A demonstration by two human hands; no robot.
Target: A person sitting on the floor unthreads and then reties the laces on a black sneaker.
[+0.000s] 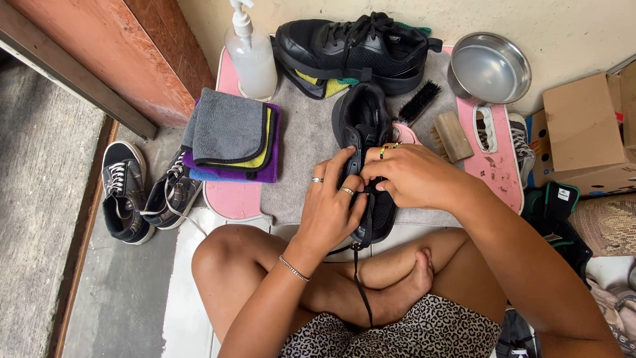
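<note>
Both hands meet over the black sneaker (366, 142), which lies toe-away on the grey mat (301, 139) just before the crossed legs. The left hand (331, 209) and right hand (409, 176) have fingers closed, pinching its black shoelace (362, 282), whose free end hangs down over the legs. The second black sneaker (354, 46), soap pump bottle (252, 56), folded cloths (232, 136), two brushes (434, 119) and steel bowl (489, 66) ring the mat within reach, none blocking the hands.
</note>
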